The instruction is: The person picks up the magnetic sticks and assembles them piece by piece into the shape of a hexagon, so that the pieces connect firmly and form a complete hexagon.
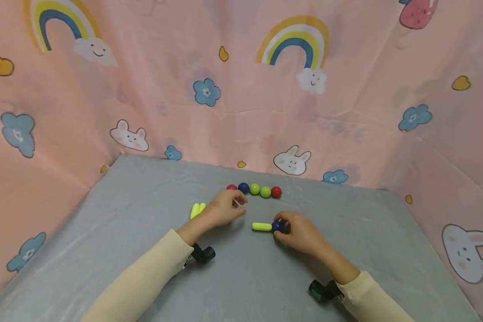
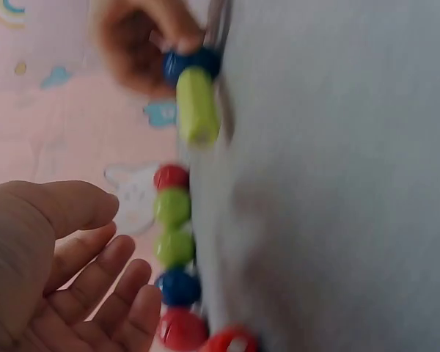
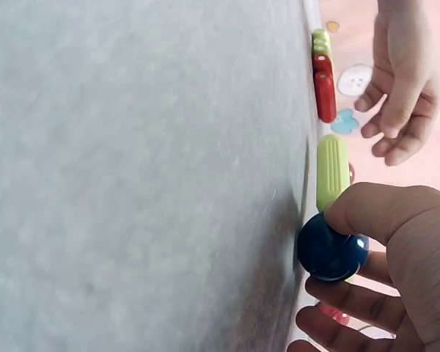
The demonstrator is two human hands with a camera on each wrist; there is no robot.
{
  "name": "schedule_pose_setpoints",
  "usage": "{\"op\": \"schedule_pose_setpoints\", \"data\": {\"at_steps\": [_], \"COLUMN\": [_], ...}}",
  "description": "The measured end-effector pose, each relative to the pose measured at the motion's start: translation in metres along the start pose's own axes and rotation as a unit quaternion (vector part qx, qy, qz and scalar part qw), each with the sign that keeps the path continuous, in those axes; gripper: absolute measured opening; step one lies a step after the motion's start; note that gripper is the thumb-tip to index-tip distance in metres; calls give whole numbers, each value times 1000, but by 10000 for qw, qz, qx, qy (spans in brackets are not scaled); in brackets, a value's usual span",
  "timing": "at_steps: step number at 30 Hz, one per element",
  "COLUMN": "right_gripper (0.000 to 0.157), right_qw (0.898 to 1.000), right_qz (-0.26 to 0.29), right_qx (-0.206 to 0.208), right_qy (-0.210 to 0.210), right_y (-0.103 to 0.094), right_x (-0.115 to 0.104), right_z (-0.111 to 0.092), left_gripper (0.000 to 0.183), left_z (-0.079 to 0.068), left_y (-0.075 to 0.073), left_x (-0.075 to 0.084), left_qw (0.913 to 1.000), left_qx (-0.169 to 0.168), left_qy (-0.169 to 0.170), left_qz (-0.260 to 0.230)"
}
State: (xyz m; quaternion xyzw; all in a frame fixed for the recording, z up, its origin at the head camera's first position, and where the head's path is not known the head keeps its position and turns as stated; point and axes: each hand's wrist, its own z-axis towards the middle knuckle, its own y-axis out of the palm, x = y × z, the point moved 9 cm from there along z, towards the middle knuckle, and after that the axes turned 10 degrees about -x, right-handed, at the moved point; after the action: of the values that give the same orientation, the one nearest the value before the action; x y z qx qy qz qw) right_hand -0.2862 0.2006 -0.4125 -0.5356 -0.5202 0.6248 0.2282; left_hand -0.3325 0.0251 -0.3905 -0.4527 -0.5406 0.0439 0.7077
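My right hand (image 1: 302, 232) grips a dark blue ball (image 1: 277, 226) between thumb and fingers. A yellow-green ribbed rod (image 1: 262, 226) extends from the ball toward the left, its end right against it. In the right wrist view the thumb (image 3: 367, 209) lies over the spot where rod and ball meet. My left hand (image 1: 225, 207) holds nothing; its fingers are loosely bent, above the cloth, in front of a row of balls. The left wrist view shows its fingers (image 2: 106, 286) spread apart beside that row.
At the back stands the row: a red ball (image 1: 276, 192), two green balls (image 1: 260, 190), a blue ball (image 1: 243, 188) and another red ball, partly hidden. Yellow-green rods (image 1: 195, 210) lie left of my left hand, with red rods (image 3: 325, 95) near them. A pink printed curtain (image 1: 241, 125) borders the grey cloth.
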Motion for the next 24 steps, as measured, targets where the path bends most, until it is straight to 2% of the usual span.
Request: {"op": "schedule_pose_setpoints", "data": {"at_steps": [5,10,13,19,24], "right_gripper": [30,30,30,30,31], "right_qw": [9998,9997,9997,9995,9993], "right_qz": [16,-27,-48,-52,-65], "right_qx": [89,123,91,50,91], "right_qy": [172,198,236,311,348], "right_y": [-3,-5,-5,-3,-4], "right_x": [7,7,7,8,9], "right_z": [-3,-3,-2,-1,-2], "left_gripper": [29,37,40,44,42], "left_z": [11,20,24,33,37], "left_y": [-28,-40,-42,-38,-34], "left_x": [-15,-34,-43,-56,-61], "left_qw": [9990,9964,9952,9947,9937], "left_qx": [325,408,387,313,247], "left_qy": [-282,-735,-892,-982,-1089], "left_qz": [74,-53,-107,-45,-59]}}
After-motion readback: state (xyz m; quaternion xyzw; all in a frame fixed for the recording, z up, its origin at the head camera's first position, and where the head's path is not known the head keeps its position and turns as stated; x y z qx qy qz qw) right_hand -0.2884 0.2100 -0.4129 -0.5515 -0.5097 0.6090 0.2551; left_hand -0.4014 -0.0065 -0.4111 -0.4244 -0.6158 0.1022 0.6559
